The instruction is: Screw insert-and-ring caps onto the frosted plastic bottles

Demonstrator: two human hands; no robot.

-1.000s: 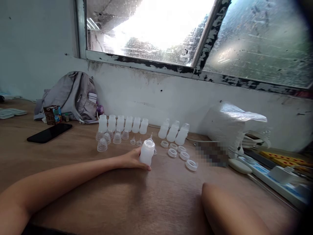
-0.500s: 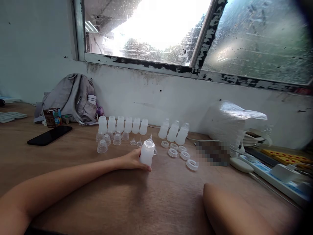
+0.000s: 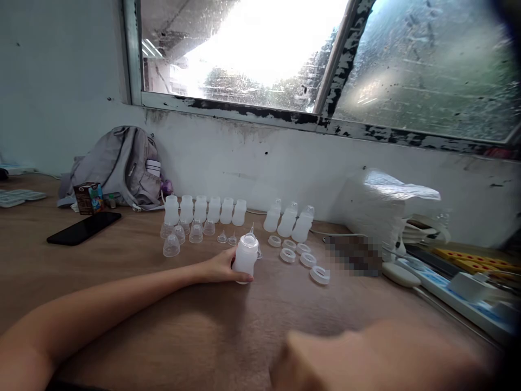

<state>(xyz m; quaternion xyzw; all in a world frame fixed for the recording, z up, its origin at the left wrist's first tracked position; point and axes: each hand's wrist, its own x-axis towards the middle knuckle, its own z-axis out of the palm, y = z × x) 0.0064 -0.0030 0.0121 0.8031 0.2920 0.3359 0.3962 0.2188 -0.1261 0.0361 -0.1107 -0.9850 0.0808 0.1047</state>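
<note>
My left hand [image 3: 228,267] is wrapped round a frosted baby bottle [image 3: 246,256], which stands upright on the table. A clear teat tip [image 3: 252,229] shows above its rim; I cannot tell whether it sits in the bottle or behind it. My right hand [image 3: 329,353], low on the right, is smeared by motion and its fingers cannot be made out. Beyond the left hand lie small clear teats [image 3: 222,237] and several clear dome caps [image 3: 171,246]. Several white collar rings [image 3: 319,275] lie to the right of the held bottle.
Several open bottles [image 3: 200,210] line the wall, and three capped bottles [image 3: 287,220] stand right of them. A phone [image 3: 84,228], a small box [image 3: 89,198] and a grey backpack [image 3: 118,163] are at left. A power strip [image 3: 451,290] and a white bag [image 3: 376,212] occupy the right.
My right forearm and hand have swept leftward into the lower right of the view. The left hand keeps hold of the bottle in nearly the same place.
</note>
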